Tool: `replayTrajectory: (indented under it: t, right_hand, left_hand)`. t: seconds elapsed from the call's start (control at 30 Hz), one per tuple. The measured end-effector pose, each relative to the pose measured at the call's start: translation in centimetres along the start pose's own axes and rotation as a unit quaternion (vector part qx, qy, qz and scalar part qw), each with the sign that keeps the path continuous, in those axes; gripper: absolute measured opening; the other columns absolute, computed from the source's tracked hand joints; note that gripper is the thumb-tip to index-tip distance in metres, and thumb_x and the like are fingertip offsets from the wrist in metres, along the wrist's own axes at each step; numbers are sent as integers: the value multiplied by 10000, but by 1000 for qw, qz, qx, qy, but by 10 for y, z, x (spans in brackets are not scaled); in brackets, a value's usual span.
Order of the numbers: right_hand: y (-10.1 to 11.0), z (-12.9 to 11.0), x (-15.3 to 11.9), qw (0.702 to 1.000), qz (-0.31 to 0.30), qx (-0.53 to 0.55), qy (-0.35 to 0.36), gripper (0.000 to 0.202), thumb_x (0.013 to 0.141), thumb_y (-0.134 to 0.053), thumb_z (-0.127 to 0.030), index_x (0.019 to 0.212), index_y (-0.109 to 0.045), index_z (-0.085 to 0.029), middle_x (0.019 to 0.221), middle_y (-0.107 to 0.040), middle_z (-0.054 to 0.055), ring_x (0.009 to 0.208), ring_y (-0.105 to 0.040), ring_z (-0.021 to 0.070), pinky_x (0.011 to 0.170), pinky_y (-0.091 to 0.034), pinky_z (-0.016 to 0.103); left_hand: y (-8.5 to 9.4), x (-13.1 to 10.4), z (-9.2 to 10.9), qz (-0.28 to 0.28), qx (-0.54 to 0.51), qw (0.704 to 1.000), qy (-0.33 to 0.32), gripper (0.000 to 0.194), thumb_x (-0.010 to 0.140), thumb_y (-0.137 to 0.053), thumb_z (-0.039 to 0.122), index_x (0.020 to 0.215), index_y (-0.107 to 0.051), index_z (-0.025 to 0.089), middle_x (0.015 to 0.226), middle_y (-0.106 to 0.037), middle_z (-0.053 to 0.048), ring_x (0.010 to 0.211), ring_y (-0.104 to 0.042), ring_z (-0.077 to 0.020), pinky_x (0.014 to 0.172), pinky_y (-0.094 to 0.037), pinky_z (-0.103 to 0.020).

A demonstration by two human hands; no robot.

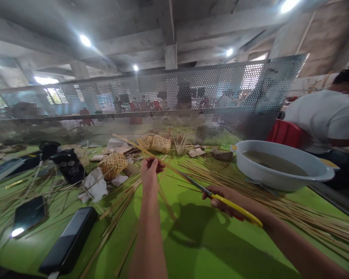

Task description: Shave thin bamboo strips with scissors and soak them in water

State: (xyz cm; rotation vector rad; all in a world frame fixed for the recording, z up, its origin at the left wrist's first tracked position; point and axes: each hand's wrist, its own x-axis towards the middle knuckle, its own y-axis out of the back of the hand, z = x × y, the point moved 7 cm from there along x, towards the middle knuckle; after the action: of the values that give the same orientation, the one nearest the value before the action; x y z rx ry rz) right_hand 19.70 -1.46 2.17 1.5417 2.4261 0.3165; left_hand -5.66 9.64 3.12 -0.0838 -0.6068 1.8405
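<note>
Over the middle of the green table, my left hand pinches a long, flat bamboo strip that slants from upper left toward lower right. My right hand grips a pair of scissors with yellow handles. Their blades point up and left, close to the strip's right end; whether they touch it I cannot make out. Behind my left hand sit small woven bamboo baskets, with another woven piece to the left. Many thin bamboo strips lie spread on the right.
A large pale basin of murky water stands at the right, near a person in a white shirt. On the left lie a phone, a black power bank, a dark cup and crumpled paper. A perforated metal screen rises behind.
</note>
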Motion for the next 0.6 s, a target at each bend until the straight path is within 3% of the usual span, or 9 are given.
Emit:
replayTrajectory:
  t: [0.2,0.43,0.6]
  right_hand:
    - [3,7,3,1000,1,-28,-8,372,719,-683,-536,928,-641,-232,539,-415,-55,401,-294,63,343,-237,191]
    - [5,21,12,996,-28,-87,-22,398,735,-653,-530,968,-596,-212,570,-430,-55,406,-316,60,354,-284,186]
    - [6,18,13,994,-33,-101,-12,342,752,-654,-493,945,-613,-213,582,-436,-47,422,-361,76,362,-334,196]
  left_hand:
    - [1,1,-1,6,4,1000,-1,325,647,-745,363,818,-531,188,644,-639,34,493,-632,-119,465,-485,-210]
    - [1,2,-1,6,4,1000,4,332,636,-741,359,827,-526,191,630,-633,38,488,-626,-125,456,-481,-221]
    - [1,1,0,7,8,1000,10,344,633,-747,368,824,-522,191,628,-625,42,483,-624,-121,453,-472,-215]
